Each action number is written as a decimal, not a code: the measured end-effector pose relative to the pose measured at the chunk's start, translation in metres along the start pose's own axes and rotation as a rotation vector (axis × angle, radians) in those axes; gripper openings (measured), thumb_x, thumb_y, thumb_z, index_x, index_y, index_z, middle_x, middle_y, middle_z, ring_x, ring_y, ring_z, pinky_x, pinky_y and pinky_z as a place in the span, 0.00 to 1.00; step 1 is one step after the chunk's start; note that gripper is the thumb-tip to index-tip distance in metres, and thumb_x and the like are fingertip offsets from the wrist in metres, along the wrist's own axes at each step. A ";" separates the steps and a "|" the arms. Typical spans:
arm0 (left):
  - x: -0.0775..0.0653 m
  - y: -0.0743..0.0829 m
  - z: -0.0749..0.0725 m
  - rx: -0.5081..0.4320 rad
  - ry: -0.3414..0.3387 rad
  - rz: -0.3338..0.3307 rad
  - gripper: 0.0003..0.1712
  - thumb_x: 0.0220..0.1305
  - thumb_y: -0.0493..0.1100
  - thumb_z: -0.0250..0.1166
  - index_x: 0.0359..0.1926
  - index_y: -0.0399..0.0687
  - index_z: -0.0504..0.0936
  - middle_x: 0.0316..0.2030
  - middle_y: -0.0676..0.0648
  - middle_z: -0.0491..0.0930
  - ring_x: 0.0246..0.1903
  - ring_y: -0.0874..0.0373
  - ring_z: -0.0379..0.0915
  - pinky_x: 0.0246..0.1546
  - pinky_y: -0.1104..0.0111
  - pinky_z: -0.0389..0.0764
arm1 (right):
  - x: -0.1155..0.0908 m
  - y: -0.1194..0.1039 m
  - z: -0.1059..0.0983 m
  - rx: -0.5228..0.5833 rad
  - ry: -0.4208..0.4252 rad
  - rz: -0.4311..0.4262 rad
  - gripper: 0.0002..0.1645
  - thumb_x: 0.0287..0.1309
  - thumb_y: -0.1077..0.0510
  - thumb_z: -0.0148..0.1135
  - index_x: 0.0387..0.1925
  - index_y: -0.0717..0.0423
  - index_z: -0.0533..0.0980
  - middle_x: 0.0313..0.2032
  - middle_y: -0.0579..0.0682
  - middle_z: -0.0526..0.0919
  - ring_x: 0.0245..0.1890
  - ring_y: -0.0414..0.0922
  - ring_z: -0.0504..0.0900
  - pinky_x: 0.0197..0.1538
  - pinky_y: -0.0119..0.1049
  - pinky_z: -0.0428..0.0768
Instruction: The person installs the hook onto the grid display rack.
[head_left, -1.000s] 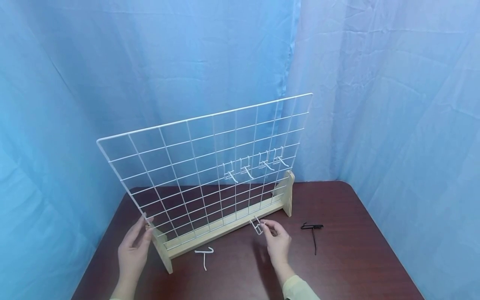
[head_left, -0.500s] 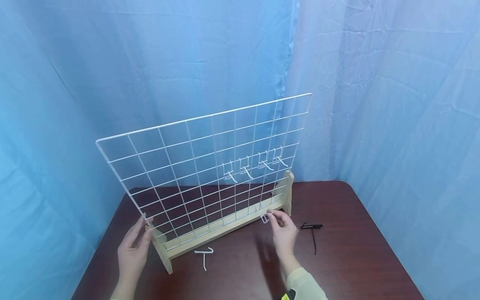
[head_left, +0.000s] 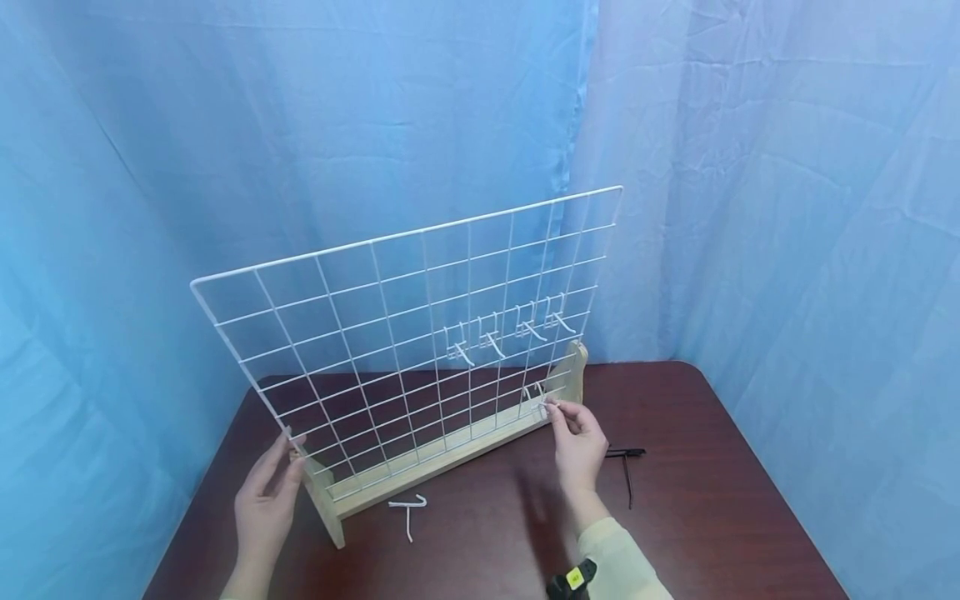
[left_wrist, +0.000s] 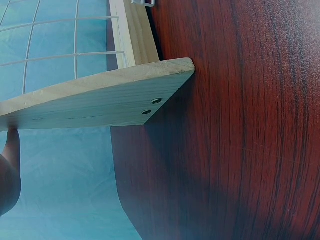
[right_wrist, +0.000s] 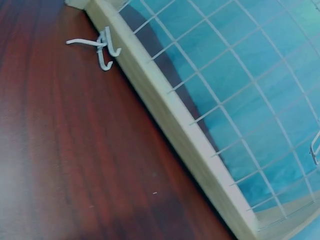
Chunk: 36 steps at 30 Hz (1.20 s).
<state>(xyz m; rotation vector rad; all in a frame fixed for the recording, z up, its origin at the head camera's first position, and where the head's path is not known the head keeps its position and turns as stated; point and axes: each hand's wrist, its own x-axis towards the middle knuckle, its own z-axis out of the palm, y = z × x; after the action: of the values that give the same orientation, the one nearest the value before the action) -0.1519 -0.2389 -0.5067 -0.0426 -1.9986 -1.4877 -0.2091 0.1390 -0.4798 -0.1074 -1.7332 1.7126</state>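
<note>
A white wire grid panel (head_left: 425,230) stands in a pale wooden base (head_left: 442,467). My left hand (head_left: 264,498) holds the left end of this rack, where the grid's edge meets the wooden side piece (left_wrist: 100,102). Near the lower right of the grid, my right hand (head_left: 581,446) pinches a white wire hook (head_left: 543,408) between thumb and fingertips. The held hook's two bent prongs point up at the low grid wires; whether they touch cannot be told. Several matching white hooks (head_left: 533,332) hang in a row higher on the grid's right half.
A loose white hook (head_left: 408,503) lies on the dark red table (head_left: 697,500) before the base. To the right lies a black hook (head_left: 628,479), partly covered by my right hand. Blue curtains (head_left: 337,125) enclose the table. A black-and-yellow device (head_left: 573,577) shows by my right sleeve.
My right hand has moved right and up with the white hook, from in front of the wooden base to the grid's lower right. My left hand stays in place.
</note>
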 end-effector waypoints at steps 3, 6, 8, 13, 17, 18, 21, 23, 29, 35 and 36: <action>0.000 0.001 0.000 0.007 0.000 -0.012 0.27 0.63 0.22 0.62 0.63 0.36 0.75 0.53 0.62 0.80 0.56 0.72 0.72 0.53 0.79 0.77 | 0.006 -0.006 0.001 -0.006 0.014 -0.002 0.06 0.55 0.76 0.67 0.35 0.78 0.80 0.37 0.69 0.85 0.37 0.46 0.88 0.43 0.24 0.86; 0.000 0.001 0.000 0.013 0.002 -0.017 0.27 0.62 0.22 0.62 0.63 0.35 0.75 0.53 0.61 0.81 0.56 0.73 0.71 0.52 0.80 0.77 | 0.011 -0.011 0.001 0.003 0.021 -0.003 0.06 0.55 0.75 0.67 0.35 0.78 0.79 0.38 0.68 0.85 0.37 0.46 0.88 0.43 0.25 0.86; 0.000 0.000 0.000 0.011 0.006 -0.021 0.27 0.62 0.22 0.62 0.63 0.34 0.75 0.53 0.59 0.81 0.56 0.73 0.72 0.52 0.80 0.77 | 0.014 -0.013 0.001 0.017 0.029 0.002 0.07 0.56 0.75 0.67 0.35 0.78 0.79 0.38 0.69 0.85 0.37 0.45 0.88 0.43 0.25 0.86; 0.000 0.000 0.001 0.014 0.014 -0.032 0.28 0.61 0.21 0.62 0.63 0.34 0.75 0.52 0.64 0.80 0.55 0.74 0.71 0.52 0.81 0.77 | 0.020 -0.018 0.002 0.033 0.041 0.007 0.07 0.56 0.75 0.66 0.36 0.79 0.79 0.39 0.69 0.84 0.37 0.42 0.88 0.43 0.25 0.86; 0.001 -0.002 0.001 0.019 0.013 -0.026 0.28 0.60 0.19 0.62 0.62 0.32 0.75 0.52 0.65 0.79 0.55 0.74 0.71 0.52 0.81 0.77 | 0.026 -0.020 0.003 0.032 0.042 -0.002 0.08 0.57 0.73 0.67 0.37 0.79 0.79 0.39 0.69 0.85 0.38 0.41 0.87 0.43 0.26 0.86; 0.001 -0.002 0.001 0.014 0.013 -0.022 0.28 0.60 0.19 0.62 0.62 0.32 0.74 0.52 0.63 0.80 0.55 0.74 0.71 0.53 0.80 0.77 | 0.027 -0.021 0.003 0.033 0.043 -0.007 0.08 0.57 0.73 0.67 0.37 0.78 0.79 0.39 0.68 0.85 0.38 0.42 0.87 0.43 0.26 0.87; 0.001 -0.006 0.000 0.001 0.014 -0.016 0.28 0.60 0.19 0.62 0.62 0.32 0.75 0.52 0.60 0.81 0.55 0.73 0.72 0.53 0.79 0.77 | 0.031 -0.023 0.005 0.035 0.047 -0.021 0.08 0.56 0.74 0.68 0.37 0.78 0.80 0.39 0.68 0.85 0.38 0.41 0.87 0.43 0.26 0.86; 0.001 -0.007 -0.001 -0.002 0.015 -0.013 0.28 0.60 0.19 0.62 0.62 0.32 0.75 0.52 0.60 0.81 0.55 0.73 0.72 0.53 0.79 0.77 | 0.033 -0.024 0.006 0.034 0.048 -0.030 0.08 0.56 0.74 0.68 0.36 0.78 0.80 0.39 0.68 0.85 0.38 0.42 0.87 0.43 0.26 0.86; 0.001 -0.005 -0.001 0.003 0.010 -0.018 0.28 0.61 0.21 0.63 0.63 0.34 0.75 0.52 0.62 0.80 0.56 0.73 0.72 0.52 0.79 0.78 | 0.037 -0.027 0.008 0.052 0.037 -0.020 0.09 0.57 0.73 0.67 0.37 0.78 0.79 0.40 0.68 0.85 0.39 0.40 0.87 0.43 0.24 0.86; 0.000 -0.002 0.000 -0.012 0.006 -0.002 0.28 0.61 0.21 0.62 0.62 0.34 0.75 0.53 0.52 0.82 0.56 0.72 0.72 0.52 0.80 0.77 | 0.044 -0.028 0.010 0.074 0.036 -0.036 0.09 0.57 0.74 0.67 0.39 0.79 0.79 0.41 0.70 0.84 0.39 0.40 0.87 0.44 0.25 0.86; 0.000 -0.002 0.000 -0.016 0.004 0.001 0.28 0.61 0.20 0.62 0.62 0.34 0.75 0.53 0.51 0.82 0.56 0.72 0.72 0.52 0.80 0.77 | 0.045 -0.027 0.010 0.080 0.036 -0.037 0.09 0.57 0.74 0.67 0.39 0.79 0.79 0.41 0.70 0.84 0.40 0.40 0.87 0.45 0.25 0.86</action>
<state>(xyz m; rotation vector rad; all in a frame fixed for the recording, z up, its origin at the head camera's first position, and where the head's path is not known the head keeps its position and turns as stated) -0.1526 -0.2397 -0.5087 -0.0478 -1.9826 -1.5021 -0.2374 0.1493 -0.4358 -0.0698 -1.6283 1.7407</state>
